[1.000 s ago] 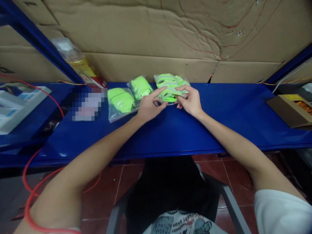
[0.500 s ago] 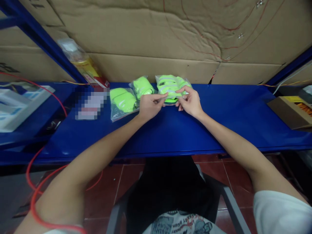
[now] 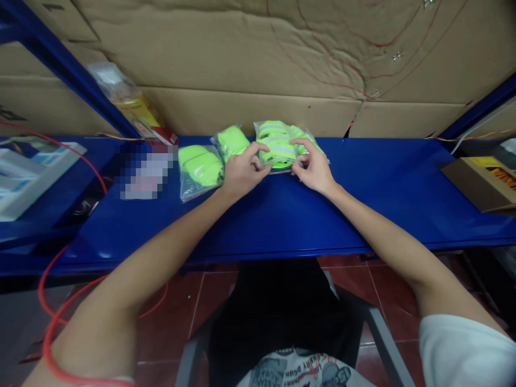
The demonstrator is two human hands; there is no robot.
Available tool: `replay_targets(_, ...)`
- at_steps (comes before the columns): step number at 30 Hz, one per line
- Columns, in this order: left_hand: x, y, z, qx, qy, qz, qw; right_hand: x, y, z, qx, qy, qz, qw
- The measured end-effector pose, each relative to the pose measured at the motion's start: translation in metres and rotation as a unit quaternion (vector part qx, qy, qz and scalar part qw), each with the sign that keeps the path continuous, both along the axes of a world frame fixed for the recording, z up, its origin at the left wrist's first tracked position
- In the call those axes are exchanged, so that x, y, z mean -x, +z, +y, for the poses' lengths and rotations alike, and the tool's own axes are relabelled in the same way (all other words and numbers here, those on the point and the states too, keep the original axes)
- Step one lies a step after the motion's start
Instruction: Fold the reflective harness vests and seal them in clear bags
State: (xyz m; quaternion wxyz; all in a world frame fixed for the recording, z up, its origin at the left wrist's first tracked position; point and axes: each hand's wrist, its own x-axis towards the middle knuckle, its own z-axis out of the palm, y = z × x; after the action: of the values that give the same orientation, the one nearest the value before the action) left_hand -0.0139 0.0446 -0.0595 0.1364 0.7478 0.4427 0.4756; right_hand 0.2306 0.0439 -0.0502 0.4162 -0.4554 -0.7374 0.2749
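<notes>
A clear plastic bag of neon-green reflective bands (image 3: 278, 142) lies at the back of the blue shelf (image 3: 363, 183). My left hand (image 3: 242, 172) grips its left edge with curled fingers. My right hand (image 3: 312, 166) pinches its right side, thumb and fingers closed on the plastic. Two more bags of the same green bands (image 3: 200, 166) (image 3: 231, 141) lie just left of my left hand.
Cardboard (image 3: 258, 64) lines the wall behind. A plastic-wrapped yellow and red pack (image 3: 129, 105) leans at the back left. White boxes (image 3: 24, 172) sit far left, an open brown carton (image 3: 481, 183) far right. A red cable (image 3: 52, 317) hangs at lower left.
The bag has come down from a slight lift and rests on the shelf. Both hands have shifted their hold, from pinching its near edge to clasping its sides.
</notes>
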Motion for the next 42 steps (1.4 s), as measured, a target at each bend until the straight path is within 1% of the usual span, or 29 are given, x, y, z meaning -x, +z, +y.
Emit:
replay_targets(3, -0.001, 0.000, 0.002, 0.003, 0.007, -0.012, 1.000, 0.002, -0.005, 0.006, -0.003, -0.028, 0.017, 0.999)
replay_targets(6, -0.001, -0.002, 0.004, -0.009, 0.001, 0.002, 1.000, 0.006, -0.009, 0.010, 0.002, -0.054, 0.039, 0.998)
replay_targets(9, -0.002, -0.006, 0.004, -0.023, 0.010, 0.019, 1.000, 0.008, -0.008, 0.009, 0.016, -0.063, 0.049, 0.997)
replay_targets(11, -0.002, -0.007, 0.005, -0.032, 0.015, 0.024, 0.999, 0.006, -0.004, 0.005, 0.011, -0.061, 0.019, 0.998)
replay_targets(12, -0.001, -0.008, 0.005, -0.036, 0.016, 0.025, 0.999, 0.004, -0.001, 0.003, -0.007, -0.057, -0.013, 0.998)
replay_targets(14, 0.001, -0.007, 0.006, -0.041, 0.007, 0.028, 0.999, -0.002, 0.006, -0.001, -0.066, -0.040, -0.088, 0.993)
replay_targets(16, 0.005, -0.005, 0.006, -0.043, -0.020, 0.034, 0.998, -0.008, 0.012, -0.005, -0.120, -0.012, -0.152, 0.981)
replay_targets(18, 0.008, -0.002, 0.005, -0.044, -0.049, 0.034, 0.997, -0.015, 0.016, -0.005, -0.148, 0.019, -0.192, 0.970)
replay_targets(20, 0.011, 0.001, 0.003, -0.050, -0.070, 0.030, 0.996, -0.021, 0.016, -0.003, -0.177, 0.040, -0.222, 0.958)
replay_targets(24, 0.013, 0.002, 0.002, -0.105, -0.116, 0.052, 0.986, -0.033, 0.009, 0.006, -0.254, 0.026, -0.251, 0.934)
replay_targets(27, 0.014, 0.002, 0.007, -0.162, -0.108, 0.056, 0.979, -0.038, 0.007, 0.011, -0.305, 0.002, -0.251, 0.919)
replay_targets(30, 0.015, 0.007, 0.010, -0.203, -0.085, 0.046, 0.974, -0.036, 0.013, 0.009, -0.345, -0.027, -0.203, 0.916)
replay_targets(33, 0.014, 0.018, 0.004, -0.228, -0.056, 0.008, 0.972, -0.025, 0.024, -0.001, -0.341, -0.046, -0.099, 0.933)
replay_targets(35, 0.011, 0.026, -0.002, -0.244, -0.047, -0.020, 0.969, -0.016, 0.033, -0.009, -0.306, -0.032, -0.018, 0.951)
replay_targets(37, 0.007, 0.029, -0.007, -0.239, -0.058, -0.031, 0.969, -0.008, 0.039, -0.016, -0.245, 0.002, 0.062, 0.968)
replay_targets(39, 0.001, 0.027, -0.011, -0.203, -0.081, -0.039, 0.975, -0.003, 0.042, -0.019, -0.176, 0.029, 0.129, 0.975)
replay_targets(42, -0.007, 0.018, -0.014, -0.119, -0.112, -0.089, 0.982, 0.000, 0.038, -0.015, -0.101, 0.030, 0.195, 0.975)
